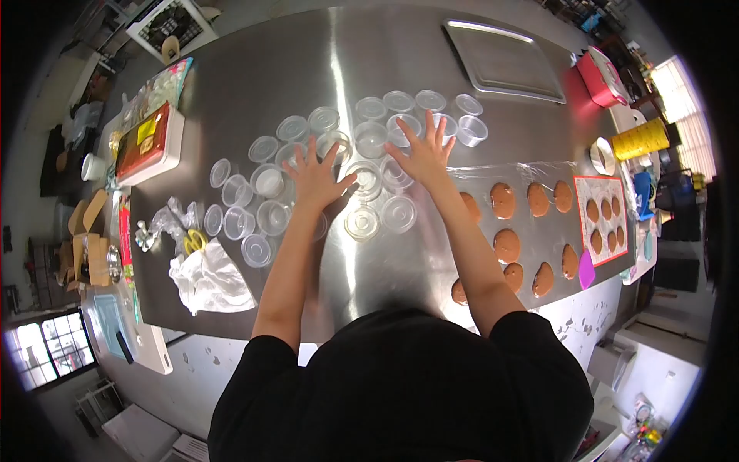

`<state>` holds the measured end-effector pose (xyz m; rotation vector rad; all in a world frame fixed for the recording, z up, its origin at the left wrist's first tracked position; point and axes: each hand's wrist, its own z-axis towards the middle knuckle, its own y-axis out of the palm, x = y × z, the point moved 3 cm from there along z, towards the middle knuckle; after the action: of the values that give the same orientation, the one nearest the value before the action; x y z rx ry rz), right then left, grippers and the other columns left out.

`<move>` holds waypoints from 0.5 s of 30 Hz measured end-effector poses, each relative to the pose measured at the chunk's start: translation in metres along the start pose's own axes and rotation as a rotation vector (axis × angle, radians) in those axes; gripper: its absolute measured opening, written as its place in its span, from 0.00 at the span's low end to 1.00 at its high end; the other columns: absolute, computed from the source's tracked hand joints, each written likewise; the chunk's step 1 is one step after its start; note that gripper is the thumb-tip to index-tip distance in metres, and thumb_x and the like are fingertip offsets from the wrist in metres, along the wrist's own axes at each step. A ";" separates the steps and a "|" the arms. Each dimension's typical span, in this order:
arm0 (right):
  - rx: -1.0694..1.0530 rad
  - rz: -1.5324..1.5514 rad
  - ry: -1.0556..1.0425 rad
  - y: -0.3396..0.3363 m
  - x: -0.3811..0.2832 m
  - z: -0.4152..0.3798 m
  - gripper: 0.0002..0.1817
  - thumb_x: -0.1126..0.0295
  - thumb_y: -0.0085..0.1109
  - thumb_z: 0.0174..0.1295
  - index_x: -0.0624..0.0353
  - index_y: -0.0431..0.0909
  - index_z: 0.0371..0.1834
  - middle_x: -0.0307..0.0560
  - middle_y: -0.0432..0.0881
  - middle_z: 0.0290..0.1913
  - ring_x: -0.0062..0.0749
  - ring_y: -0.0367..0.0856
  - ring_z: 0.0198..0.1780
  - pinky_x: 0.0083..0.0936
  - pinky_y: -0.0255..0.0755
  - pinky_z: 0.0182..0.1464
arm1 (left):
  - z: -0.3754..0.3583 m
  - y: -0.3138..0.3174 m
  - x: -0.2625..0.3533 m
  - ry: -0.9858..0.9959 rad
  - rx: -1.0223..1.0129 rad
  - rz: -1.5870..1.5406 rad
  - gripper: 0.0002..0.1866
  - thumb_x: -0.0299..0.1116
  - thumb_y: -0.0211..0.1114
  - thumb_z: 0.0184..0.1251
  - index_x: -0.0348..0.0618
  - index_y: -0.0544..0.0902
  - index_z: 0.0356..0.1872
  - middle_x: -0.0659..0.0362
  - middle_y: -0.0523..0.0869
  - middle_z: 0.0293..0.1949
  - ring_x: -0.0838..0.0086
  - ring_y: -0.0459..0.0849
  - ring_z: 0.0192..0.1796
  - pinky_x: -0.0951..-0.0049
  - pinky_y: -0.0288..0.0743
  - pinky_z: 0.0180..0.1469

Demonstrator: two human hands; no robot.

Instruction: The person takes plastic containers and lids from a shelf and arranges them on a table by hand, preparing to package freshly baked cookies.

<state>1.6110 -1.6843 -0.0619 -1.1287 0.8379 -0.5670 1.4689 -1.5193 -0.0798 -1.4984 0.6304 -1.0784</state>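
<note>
We have both hands flat on the steel counter (431, 61), fingers spread wide and gripping nothing. Our left hand (315, 179) rests among the clear plastic cups (269, 181), its fingertips touching one or two of them, with more cups and loose lids (254, 248) fanned out further to its left. Our right hand (423, 154) lies just beside it, fingertips against the cups in the far row (399, 100), and an open cup (366, 179) sits between the two hands.

To the right of our right hand, brown cookies (504, 245) lie on clear film (523, 168), close to our forearm. Well left of our left hand we see yellow scissors (194, 240) on crumpled plastic.

The cups look light and the steel slick, so we judge a sideways sweep of either palm could scatter or tip them, and one could roll toward the near edge. A careless right elbow could also drag the film and smear or crack the nearest cookies.
</note>
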 end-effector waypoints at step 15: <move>-0.496 -0.028 0.166 -0.014 0.013 -0.015 0.32 0.35 0.38 0.58 0.33 0.65 0.64 0.51 0.45 0.72 0.55 0.41 0.72 0.64 0.28 0.67 | -0.025 0.010 0.004 0.033 -0.041 -0.004 0.36 0.61 0.63 0.47 0.61 0.72 0.59 0.47 0.53 0.69 0.43 0.47 0.70 0.27 0.30 0.61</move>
<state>1.6070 -1.7072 -0.0556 -1.5600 1.1464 -0.4916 1.4502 -1.5368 -0.0889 -1.5204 0.6761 -1.1010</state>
